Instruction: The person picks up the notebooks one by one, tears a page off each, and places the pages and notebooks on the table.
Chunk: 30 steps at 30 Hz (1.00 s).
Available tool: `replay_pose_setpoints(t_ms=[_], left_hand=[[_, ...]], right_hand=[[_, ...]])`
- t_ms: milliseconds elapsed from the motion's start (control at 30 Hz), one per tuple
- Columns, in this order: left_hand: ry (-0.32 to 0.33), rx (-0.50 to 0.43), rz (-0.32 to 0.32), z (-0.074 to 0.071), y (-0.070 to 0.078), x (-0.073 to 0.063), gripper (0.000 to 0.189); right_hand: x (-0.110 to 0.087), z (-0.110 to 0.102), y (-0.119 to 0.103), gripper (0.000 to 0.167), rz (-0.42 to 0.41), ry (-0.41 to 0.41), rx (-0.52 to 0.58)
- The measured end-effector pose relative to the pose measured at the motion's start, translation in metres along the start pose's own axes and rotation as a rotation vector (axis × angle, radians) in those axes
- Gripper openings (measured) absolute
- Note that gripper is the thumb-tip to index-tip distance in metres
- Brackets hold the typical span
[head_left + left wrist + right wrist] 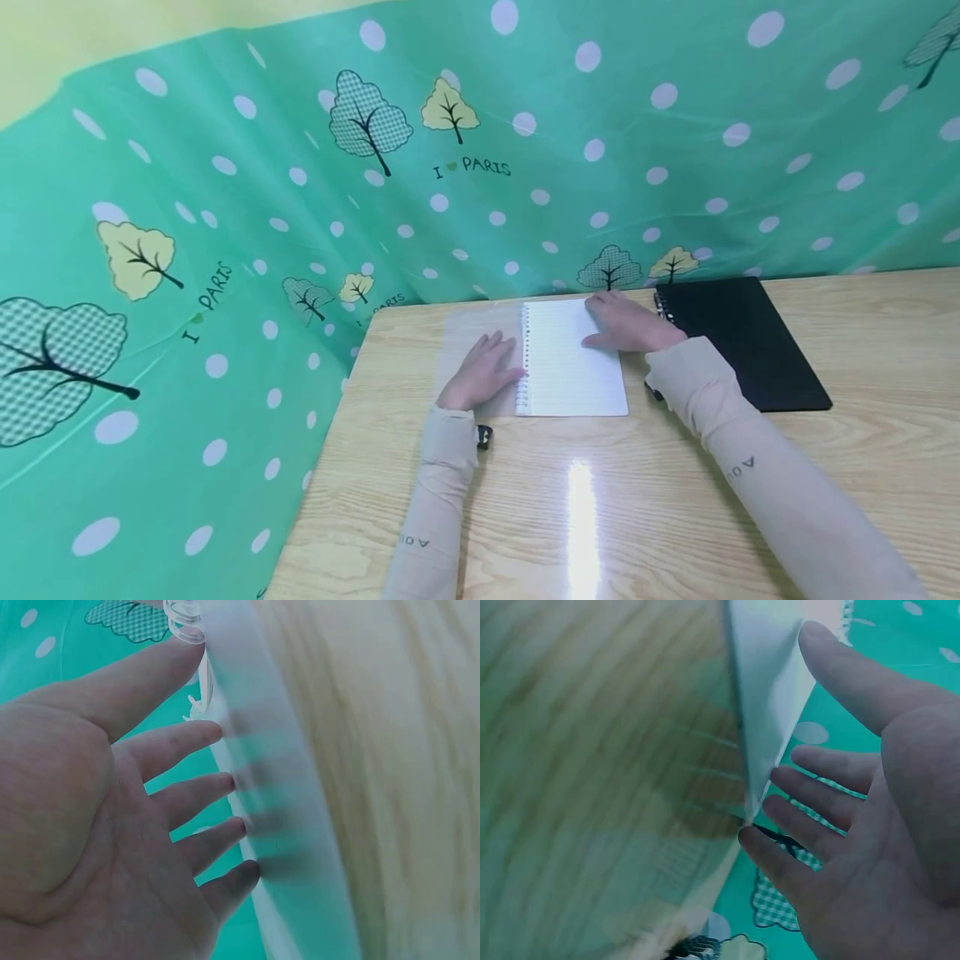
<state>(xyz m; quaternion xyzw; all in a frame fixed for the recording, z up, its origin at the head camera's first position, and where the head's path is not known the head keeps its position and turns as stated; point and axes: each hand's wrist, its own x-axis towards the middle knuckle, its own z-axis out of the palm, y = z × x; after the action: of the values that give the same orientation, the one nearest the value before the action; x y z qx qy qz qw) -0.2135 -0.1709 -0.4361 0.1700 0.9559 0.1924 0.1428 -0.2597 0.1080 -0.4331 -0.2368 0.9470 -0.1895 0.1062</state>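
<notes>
A spiral notebook [573, 383] lies open on the table with its lined white page facing up. Its translucent cover [459, 342] is folded out flat to the left of the coil [523, 358]. My left hand [480, 372] rests on that cover with fingers spread, the thumb reaching the coil. In the left wrist view, the fingertips [234, 782] touch the cover's frosted surface. My right hand [626, 323] lies over the page's upper right part, fingers extended and thumb apart. The right wrist view shows its fingertips [780, 776] along the notebook's edge.
Right of the notebook lies a black ring-bound book [742, 342], partly behind my right sleeve. The wooden table [525, 508] meets a green dotted cloth [465, 225] at the back and left. A small black object [484, 437] shows at my left wrist.
</notes>
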Motion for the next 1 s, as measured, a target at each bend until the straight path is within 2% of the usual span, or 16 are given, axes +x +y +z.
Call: replay_pose_setpoints(t_ms=[367,500,633,733,900,1000], left_hand=[[-0.008,-0.017,-0.051,0.002,-0.001,0.003,0.066],[-0.008,-0.019,-0.058,0.003,-0.001,0.003,0.066],[-0.009,-0.024,-0.057,0.003,-0.001,0.003,0.066],[-0.009,-0.034,-0.051,0.003,-0.001,0.003,0.066],[-0.003,-0.038,-0.043,0.001,-0.002,0.002,0.066],[-0.005,-0.038,-0.047,0.002,-0.003,0.002,0.066]], right_hand=[[0.005,-0.001,0.004,0.091,0.079,-0.041,0.063],[0.006,-0.004,0.003,0.09,0.047,-0.017,0.031],[0.008,-0.005,0.002,0.085,0.002,0.044,-0.023],[0.01,-0.004,0.004,0.076,-0.037,0.137,-0.059],[0.015,0.0,0.005,0.045,-0.042,0.306,-0.094],[0.016,0.0,0.003,0.027,-0.022,0.375,-0.084]])
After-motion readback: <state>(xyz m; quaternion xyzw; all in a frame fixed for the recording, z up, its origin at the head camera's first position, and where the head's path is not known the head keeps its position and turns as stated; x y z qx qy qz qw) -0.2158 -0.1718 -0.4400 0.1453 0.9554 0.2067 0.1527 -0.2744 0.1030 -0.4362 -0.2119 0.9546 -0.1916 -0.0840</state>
